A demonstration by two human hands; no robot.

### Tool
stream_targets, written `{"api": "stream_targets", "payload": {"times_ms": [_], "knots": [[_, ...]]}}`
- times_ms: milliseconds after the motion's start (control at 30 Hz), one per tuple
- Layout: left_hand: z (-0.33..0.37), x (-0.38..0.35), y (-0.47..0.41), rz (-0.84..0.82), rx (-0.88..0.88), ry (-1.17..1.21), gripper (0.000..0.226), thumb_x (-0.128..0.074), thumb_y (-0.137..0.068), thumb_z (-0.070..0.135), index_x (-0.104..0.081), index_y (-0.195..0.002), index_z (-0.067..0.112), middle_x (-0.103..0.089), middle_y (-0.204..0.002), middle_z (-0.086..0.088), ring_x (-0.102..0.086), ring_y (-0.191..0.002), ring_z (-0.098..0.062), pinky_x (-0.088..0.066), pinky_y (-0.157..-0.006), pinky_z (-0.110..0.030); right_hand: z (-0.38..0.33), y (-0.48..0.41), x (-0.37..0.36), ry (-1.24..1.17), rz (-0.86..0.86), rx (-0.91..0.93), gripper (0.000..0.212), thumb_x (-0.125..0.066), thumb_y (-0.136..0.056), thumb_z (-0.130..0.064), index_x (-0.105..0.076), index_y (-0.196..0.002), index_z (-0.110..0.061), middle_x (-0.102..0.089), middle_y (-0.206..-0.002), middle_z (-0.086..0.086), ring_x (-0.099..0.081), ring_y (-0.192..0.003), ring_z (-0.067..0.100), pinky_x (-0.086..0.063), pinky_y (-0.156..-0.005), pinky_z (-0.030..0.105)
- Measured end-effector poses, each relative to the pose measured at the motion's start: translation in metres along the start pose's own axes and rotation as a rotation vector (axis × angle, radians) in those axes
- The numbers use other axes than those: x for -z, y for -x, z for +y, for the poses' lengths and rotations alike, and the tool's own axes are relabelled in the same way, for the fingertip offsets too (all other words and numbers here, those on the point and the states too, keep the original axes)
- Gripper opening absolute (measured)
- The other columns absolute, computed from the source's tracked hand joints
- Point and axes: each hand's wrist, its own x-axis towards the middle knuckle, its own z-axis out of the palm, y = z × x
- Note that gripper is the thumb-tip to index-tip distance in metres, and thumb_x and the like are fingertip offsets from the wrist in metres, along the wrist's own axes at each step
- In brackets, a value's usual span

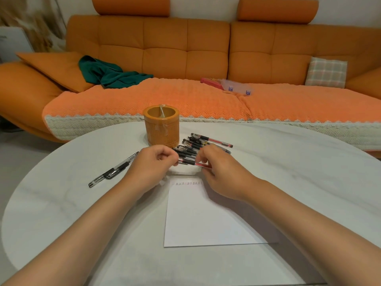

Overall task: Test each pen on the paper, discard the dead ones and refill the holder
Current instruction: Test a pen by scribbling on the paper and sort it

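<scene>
White paper (206, 219) lies mid-tabletop (61, 203), with test marks along its far edge. Just beyond it, the left hand (152, 164) and the right hand (222, 174) each pinch one end of a red pen (188, 162) with curled fingers. The pen pile (198, 144) touches the orange holder (161, 129) near the far edge; inside the holder only a pale thin strip shows.

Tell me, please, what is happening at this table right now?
A person holds one clear plastic pen with red ink between the left-hand grip and the right-hand grip, beyond the white sheet of paper. A row of small test marks runs along the paper's top edge. More pens lie in a heap beside the round yellow-brown pen holder, and two black pens lie apart on the left of the white oval table.
</scene>
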Motion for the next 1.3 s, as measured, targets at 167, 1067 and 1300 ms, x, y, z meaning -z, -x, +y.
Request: {"api": "stream_targets", "payload": {"times_ms": [167, 1067, 1300], "knots": [[-0.014, 0.012, -0.011, 0.063, -0.114, -0.389, 0.006, -0.065, -0.091, 0.039, -0.071, -0.092, 0.038, -0.07, -0.09, 0.018, -0.063, -0.078, -0.008, -0.048, -0.066, -0.028, 0.003, -0.013, -0.003, 0.017, -0.012, -0.097, 0.02, -0.06, -0.092, -0.011, -0.066, -0.105, -0.025, -0.056, -0.095, -0.008, -0.051, -0.078, 0.006, -0.038, -0.07, 0.021], [-0.065, 0.052, -0.021, 0.193, -0.14, -1.03, 0.022, -0.052, -0.094, 0.015, -0.068, -0.108, 0.022, -0.059, -0.107, -0.003, -0.053, -0.103, -0.025, -0.046, -0.08, -0.035, -0.01, -0.038, -0.022, 0.392, 0.067, -0.131, 0.017, -0.062, -0.094, -0.032, -0.069, -0.108, -0.026, -0.065, -0.107, -0.002, -0.064, -0.095, 0.024, -0.043, -0.067, 0.029], [-0.031, 0.055, -0.006, 0.285, -0.321, -1.03, 0.019, -0.047, -0.099, 0.025, -0.064, -0.106, 0.028, -0.067, -0.1, 0.005, -0.054, -0.094, -0.021, -0.034, -0.08, -0.034, -0.022, -0.033, -0.008, 0.25, 0.134, -0.075, 0.039, -0.061, -0.093, -0.03, -0.053, -0.131, -0.027, -0.052, -0.125, -0.003, -0.058, -0.104, 0.02, -0.05, -0.075, 0.035]]}}
